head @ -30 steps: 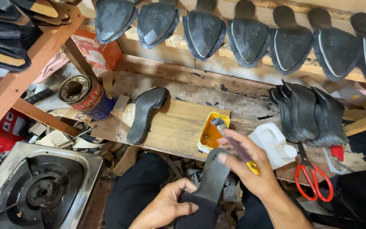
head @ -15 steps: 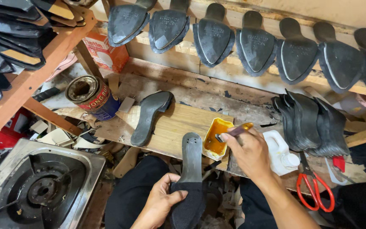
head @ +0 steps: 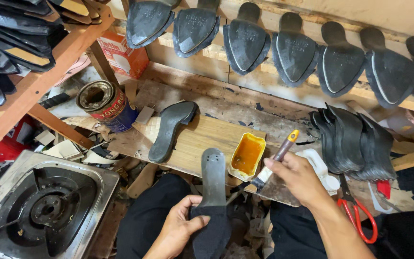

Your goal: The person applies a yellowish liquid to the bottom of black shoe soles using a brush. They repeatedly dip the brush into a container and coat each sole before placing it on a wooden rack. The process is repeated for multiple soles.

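My left hand (head: 178, 228) grips a black shoe sole (head: 212, 201) by its wide end, over my lap, with the narrow heel end pointing away from me. A small brush (head: 276, 160) with an orange-tipped handle is held in my right hand (head: 298, 180), its bristles near the lower right corner of a yellow tub of amber glue (head: 247, 156). The tub stands on a worn wooden board (head: 192, 139). Another black sole (head: 168, 129) lies flat on the board to the left of the tub.
A round tin can (head: 106, 103) stands at the board's left end. A gas stove burner (head: 44, 211) is at lower left. A stack of black soles (head: 355, 141) leans at the right, with red-handled scissors (head: 358, 213) and a white bottle (head: 319, 170) nearby. Several soles (head: 245, 41) hang along the back ledge.
My left hand has raised the sole upright toward the glue tub. My right hand has brought the brush down beside the tub.
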